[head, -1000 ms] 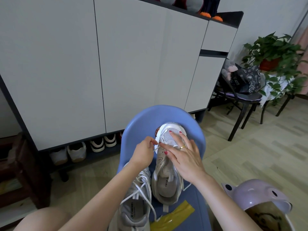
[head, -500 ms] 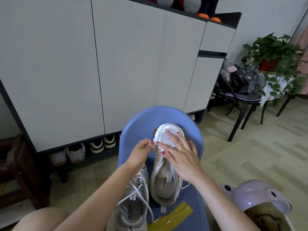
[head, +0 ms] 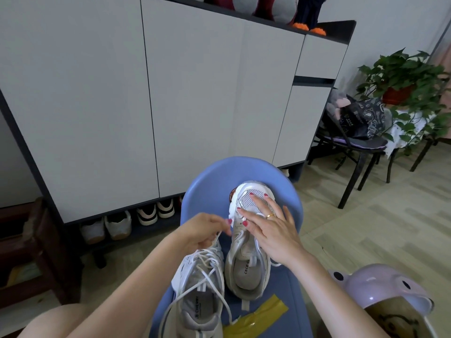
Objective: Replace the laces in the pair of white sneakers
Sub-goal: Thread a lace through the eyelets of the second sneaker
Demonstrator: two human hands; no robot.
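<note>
A white lace (head: 220,234), drawn sideways out of the right-hand sneaker (head: 246,262), was pinched between the curled fingers of the left hand (head: 202,231), while the right hand (head: 273,230) lay spread flat over that shoe's toe and tongue, pressing it down. The shoe stood heel toward the wearer on a blue chair seat (head: 290,284), and just left of it sat the second sneaker (head: 197,296), its laces loose and trailing off the seat. The step in hand appeared to be stripping the old lace from the right-hand sneaker; the next pull would call for a firm hold-down so the shoe did not slide. Behind the sneaker's heel lay a yellow packet (head: 258,318), what it held could not be told. Beyond the toe rose a tall grey cabinet (head: 195,106) with shoes (head: 136,220) tucked beneath, and further right a dark chair (head: 358,147) and a potted plant (head: 405,76) stood on the pale floor.
</note>
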